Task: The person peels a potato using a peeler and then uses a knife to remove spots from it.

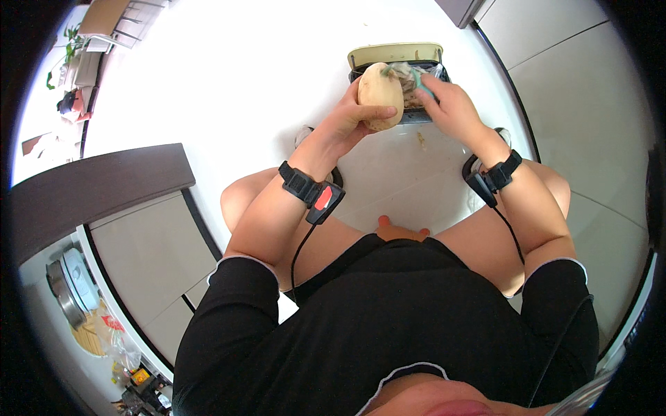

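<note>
My left hand (349, 118) grips a large, pale, oval root vegetable (382, 92) from its left side and below, thumb across the lower front. A few brown specks mark its lower end. My right hand (451, 106) is closed around a teal-handled tool (424, 86), apparently a peeler. Its working end is blurred and hard to make out near the vegetable's upper right side. Beneath both hands stands an open rectangular waste bin (416, 119) with a dark liner and scraps inside. The bin's yellowish lid (395, 52) is tipped up at the back.
A light scrap (421, 140) lies on the glossy floor (395, 177) in front of the bin. Cabinet fronts (577, 93) rise on the right. To the left stands a cabinet with a dark top edge (114, 169); pots (73, 286) and a plastic bag (117, 338) sit beyond it.
</note>
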A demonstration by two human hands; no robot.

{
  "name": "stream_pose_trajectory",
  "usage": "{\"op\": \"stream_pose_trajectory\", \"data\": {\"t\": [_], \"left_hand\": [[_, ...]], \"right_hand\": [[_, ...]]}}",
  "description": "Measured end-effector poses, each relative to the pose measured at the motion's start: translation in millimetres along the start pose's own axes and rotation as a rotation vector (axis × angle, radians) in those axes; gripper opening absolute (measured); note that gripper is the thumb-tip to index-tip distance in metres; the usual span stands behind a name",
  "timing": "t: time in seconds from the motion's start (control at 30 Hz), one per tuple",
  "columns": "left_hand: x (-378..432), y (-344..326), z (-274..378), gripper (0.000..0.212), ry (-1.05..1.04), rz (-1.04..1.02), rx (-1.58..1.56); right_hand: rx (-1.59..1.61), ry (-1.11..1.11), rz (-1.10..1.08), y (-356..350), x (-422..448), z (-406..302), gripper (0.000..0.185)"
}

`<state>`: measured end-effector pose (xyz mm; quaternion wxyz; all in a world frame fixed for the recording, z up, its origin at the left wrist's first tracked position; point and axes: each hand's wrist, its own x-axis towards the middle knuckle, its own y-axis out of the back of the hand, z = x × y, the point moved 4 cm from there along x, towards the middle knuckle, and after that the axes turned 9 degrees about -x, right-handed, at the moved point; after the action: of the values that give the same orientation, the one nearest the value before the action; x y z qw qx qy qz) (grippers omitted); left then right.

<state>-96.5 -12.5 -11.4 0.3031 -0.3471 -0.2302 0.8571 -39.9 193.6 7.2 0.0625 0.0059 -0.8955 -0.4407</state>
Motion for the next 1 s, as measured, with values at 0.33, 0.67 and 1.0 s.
{"op": "stream_pose_trajectory", "data": {"t": [0.33, 0.67, 1.0], "left_hand": [[-4, -3, 2, 0.088, 0.057, -0.098, 0.077], [-3, 10, -5, 0.085, 0.171, -0.044, 0.039], [-24, -15, 10, 0.097, 0.069, -0.279, 0.137]], "right_hand": [[-0.108, 0.089, -0.067, 10, 3, -9, 0.023], [-0.076, 0.062, -0.093, -18, -1, 6, 0.025], [-0.205, -0.201, -0.050, -3, 2, 48, 0.028]]}}
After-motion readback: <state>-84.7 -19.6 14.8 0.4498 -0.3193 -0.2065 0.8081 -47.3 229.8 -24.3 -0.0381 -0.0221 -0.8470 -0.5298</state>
